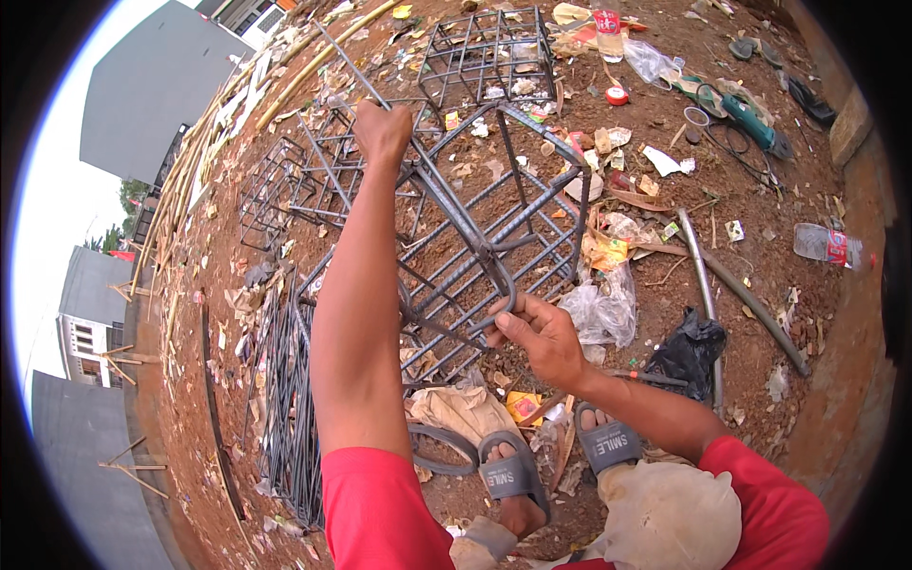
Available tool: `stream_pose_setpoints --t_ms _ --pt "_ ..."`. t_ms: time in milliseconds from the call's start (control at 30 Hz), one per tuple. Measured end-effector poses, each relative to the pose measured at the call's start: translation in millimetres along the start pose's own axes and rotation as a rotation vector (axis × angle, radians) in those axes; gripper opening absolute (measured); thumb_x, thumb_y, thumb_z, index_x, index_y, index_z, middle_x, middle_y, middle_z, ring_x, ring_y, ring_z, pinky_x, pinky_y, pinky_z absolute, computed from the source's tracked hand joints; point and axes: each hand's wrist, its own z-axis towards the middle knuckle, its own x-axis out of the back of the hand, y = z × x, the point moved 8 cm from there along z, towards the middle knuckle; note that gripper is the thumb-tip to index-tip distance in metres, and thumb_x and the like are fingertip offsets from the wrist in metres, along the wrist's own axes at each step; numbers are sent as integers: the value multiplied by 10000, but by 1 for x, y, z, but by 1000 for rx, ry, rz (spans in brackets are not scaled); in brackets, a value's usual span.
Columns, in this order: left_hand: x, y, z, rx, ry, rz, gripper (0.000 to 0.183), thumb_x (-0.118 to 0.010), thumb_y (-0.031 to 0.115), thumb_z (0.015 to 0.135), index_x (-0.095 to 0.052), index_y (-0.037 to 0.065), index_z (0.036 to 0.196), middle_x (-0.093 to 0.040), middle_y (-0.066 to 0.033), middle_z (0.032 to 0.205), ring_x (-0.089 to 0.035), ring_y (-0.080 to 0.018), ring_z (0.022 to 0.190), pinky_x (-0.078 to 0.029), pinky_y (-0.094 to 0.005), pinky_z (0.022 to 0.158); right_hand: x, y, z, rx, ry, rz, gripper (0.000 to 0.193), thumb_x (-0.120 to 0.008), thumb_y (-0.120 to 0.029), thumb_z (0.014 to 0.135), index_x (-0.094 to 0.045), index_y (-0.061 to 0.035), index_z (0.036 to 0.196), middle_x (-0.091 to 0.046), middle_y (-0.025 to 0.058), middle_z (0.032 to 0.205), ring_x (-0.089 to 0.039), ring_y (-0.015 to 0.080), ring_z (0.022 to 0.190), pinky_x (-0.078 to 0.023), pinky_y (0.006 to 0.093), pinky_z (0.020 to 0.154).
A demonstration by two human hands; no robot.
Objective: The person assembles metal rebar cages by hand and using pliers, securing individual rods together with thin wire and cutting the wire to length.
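Observation:
A cage of grey steel reinforcing bars (537, 204) tied with square hoops stands before me. My left hand (383, 133) is closed in a fist at the cage's far left, around a thin steel bar (350, 63) that sticks out beyond it. At the near side, my right hand (540, 334) has its thumb and fingers closed on the rounded corner of a bent steel hoop (511, 290). Part of the cage is hidden behind my left forearm.
More bar cages (486, 57) lie beyond, and a bundle of loose bars (285, 408) at left. A green angle grinder (750, 122), a metal pipe (698, 266), plastic bottles (825, 245) and a black bag (689, 353) lie on littered soil around my sandals (513, 475).

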Motion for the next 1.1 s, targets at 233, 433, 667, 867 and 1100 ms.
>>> stream_pose_setpoints --t_ms 233,433,667,867,1100 --pt "-5 24 -36 -200 71 -414 439 -702 147 812 -573 -111 1143 -666 -141 805 -662 -203 640 -532 -342 590 18 41 -32 -121 38 76 206 -544 -121 1026 -575 25 1167 -680 106 1004 -670 150 880 -553 300 802" --pt "-15 9 -36 -64 -98 -474 369 -704 169 868 -561 -80 1100 -632 -126 815 -621 -192 595 -524 -336 546 38 31 -55 -51 149 32 107 -522 -55 1003 -517 -7 1098 -653 87 1001 -635 115 905 -529 281 816" --pt "-19 13 -53 177 -268 -889 170 -609 59 931 -512 -36 1035 -517 -70 720 -575 -171 534 -616 -391 510 66 7 -47 15 218 -163 143 -548 -63 980 -532 -11 1112 -622 67 986 -600 112 891 -499 273 822" --pt "-18 -3 -41 220 -168 -1207 181 -561 21 939 -457 -49 1070 -530 -126 806 -560 -195 540 -592 -395 444 49 -2 -34 147 210 -353 402 -714 -201 930 -555 1 1240 -624 80 1002 -618 136 898 -515 303 798" --pt "-11 -5 -44 234 -20 -1263 167 -519 130 1008 -462 -27 1008 -535 -106 790 -547 -185 534 -556 -380 413 65 -33 -14 424 299 -742 163 -697 -63 911 -693 35 1041 -654 128 967 -651 220 848 -522 330 746"
